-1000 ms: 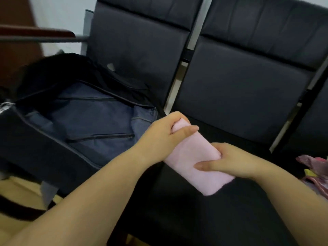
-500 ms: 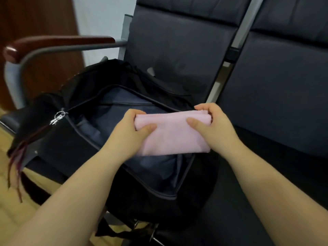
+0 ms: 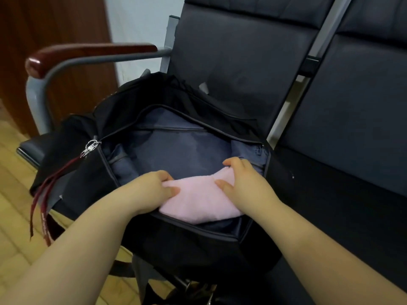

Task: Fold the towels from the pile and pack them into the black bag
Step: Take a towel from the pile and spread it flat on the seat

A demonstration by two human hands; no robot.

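A waiting room: linked black padded seats [image 3: 242,69] with a wooden armrest [image 3: 88,53].

Row of dark padded seats [image 3: 363,194] with metal frame; leftmost seat [image 3: 30,146] carries open black bag [image 3: 198,245], which fills most of cushion and overhangs front edge. Bag back flap leans against backrest [image 3: 237,62]. Grey metal armrest [image 3: 92,52] with reddish wooden top stands at seat's left side, just beside bag. Red straps [image 3: 44,194] hang from bag's left end off seat edge toward light wood floor [image 3: 13,227]. Neighbouring seat to right touches bag's side.
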